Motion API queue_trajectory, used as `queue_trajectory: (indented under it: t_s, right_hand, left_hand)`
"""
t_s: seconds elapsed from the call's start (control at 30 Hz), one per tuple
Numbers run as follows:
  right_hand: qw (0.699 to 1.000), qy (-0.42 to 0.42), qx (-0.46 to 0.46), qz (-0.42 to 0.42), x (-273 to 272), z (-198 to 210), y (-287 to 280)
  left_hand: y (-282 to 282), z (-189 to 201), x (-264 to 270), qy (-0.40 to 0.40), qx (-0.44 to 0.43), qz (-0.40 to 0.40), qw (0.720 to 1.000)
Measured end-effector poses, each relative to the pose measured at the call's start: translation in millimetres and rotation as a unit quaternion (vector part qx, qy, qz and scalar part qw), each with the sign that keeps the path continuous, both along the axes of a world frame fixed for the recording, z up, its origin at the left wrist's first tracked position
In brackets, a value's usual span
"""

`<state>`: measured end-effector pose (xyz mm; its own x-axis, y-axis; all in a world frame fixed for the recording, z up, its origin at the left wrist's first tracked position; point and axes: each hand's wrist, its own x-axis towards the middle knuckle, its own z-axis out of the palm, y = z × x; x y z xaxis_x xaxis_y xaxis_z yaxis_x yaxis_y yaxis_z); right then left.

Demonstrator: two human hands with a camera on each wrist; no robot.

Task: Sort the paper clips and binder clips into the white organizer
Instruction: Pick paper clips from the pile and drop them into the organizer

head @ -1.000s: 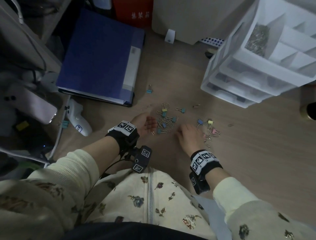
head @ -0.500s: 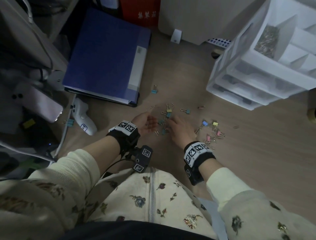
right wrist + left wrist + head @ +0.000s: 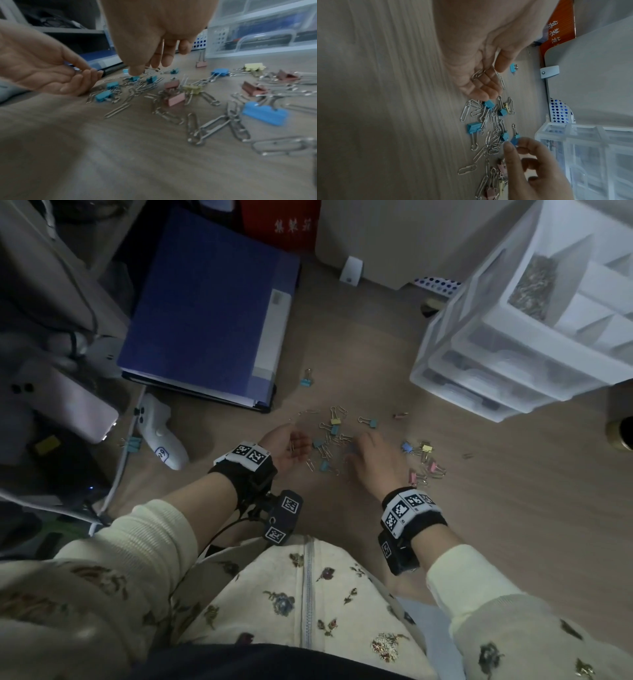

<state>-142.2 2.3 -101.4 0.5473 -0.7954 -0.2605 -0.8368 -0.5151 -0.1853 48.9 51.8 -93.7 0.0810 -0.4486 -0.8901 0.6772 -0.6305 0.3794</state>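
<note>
Wood-grain counter [image 3: 496, 508], dim light, clips lying scattered mid-surface. Left hand [image 3: 291, 445] is resting palm-up beside the pile, fingers [image 3: 485, 86] relaxed and slightly cupped, a few paper clips [image 3: 477, 73] sitting in the palm. Right hand [image 3: 371, 462] is reaching into the pile of paper clips and binder clips [image 3: 491, 129], thumb and forefinger pinching a blue binder clip [image 3: 515, 140]. More binder clips, blue, yellow and pink [image 3: 424, 460], are lying just right of that hand. White organizer [image 3: 513, 364] is standing at the far right, well apart from the pile, one top compartment already holding paper clips [image 3: 532, 287]. Blue binder [image 3: 212, 302] and white controller [image 3: 161, 436] are sitting to the left.
</note>
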Motion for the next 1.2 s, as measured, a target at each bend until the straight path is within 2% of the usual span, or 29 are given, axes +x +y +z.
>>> queue_trajectory:
  t_s: [0.2, 0.4, 0.5, 0.63, 0.83, 0.93, 1.07, 1.2]
  right_hand:
    - [0.998, 0.027, -0.013, -0.063, -19, 4, -19]
    - [0.999, -0.035, 0.01, 0.014, 8, -7, -8]
    - [0.999, 0.001, 0.038, -0.029, 12, -10, -12]
    - [0.998, 0.005, 0.053, -0.026, 7, -9, -19]
    - [0.995, 0.005, -0.008, -0.103, -12, 3, -33]
    - [0.998, -0.019, -0.02, -0.063, -7, 5, -33]
    - [0.997, -0.038, 0.054, 0.038, 15, -6, -15]
    - [0.991, -0.023, 0.124, 0.048, 22, -13, -5]
  left_hand:
    - [0, -2, -2, 0.001, -0.002, 0.012, 1.0]
    - [0, -2, -4, 0.001, -0.002, 0.019, 1.0]
    - [0, -1, -5, 0.0, -0.002, 0.014, 1.0]
    - [-3, 1, -7, 0.0, -0.006, 0.008, 1.0]
    - [-7, 0, -7, -0.007, -0.008, 0.003, 1.0]
    - [-7, 0, -9, -0.009, -0.009, 0.003, 1.0]
    - [-6, 0, -9, -0.017, -0.012, 0.005, 1.0]
    - [-5, 0, -5, -0.021, -0.019, 0.008, 1.0]
